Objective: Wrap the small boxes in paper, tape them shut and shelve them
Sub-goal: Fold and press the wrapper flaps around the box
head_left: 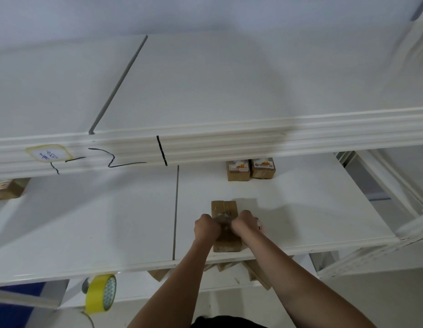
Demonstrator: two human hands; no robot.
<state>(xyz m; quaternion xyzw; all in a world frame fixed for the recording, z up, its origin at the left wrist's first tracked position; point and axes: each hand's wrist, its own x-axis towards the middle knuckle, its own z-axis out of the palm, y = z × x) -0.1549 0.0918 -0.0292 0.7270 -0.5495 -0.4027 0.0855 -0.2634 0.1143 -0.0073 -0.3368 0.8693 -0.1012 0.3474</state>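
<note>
Your single head camera looks steeply down and forward from close above the white shelf (300, 209), its front edge crossing the lower frame, the upper shelf (205, 91) filling the top, your forearms entering from below.

Sticker (48, 154) with a yellowish border on the front edge of the upper shelf (229, 136), handwritten in blue, blurred past reading. Black marker strokes (115, 158) on the same edge, spelling nothing legible. White and orange printed labels on two wrapped boxes (250, 169) at the back of the lower shelf (111, 221), too small to read.
</note>
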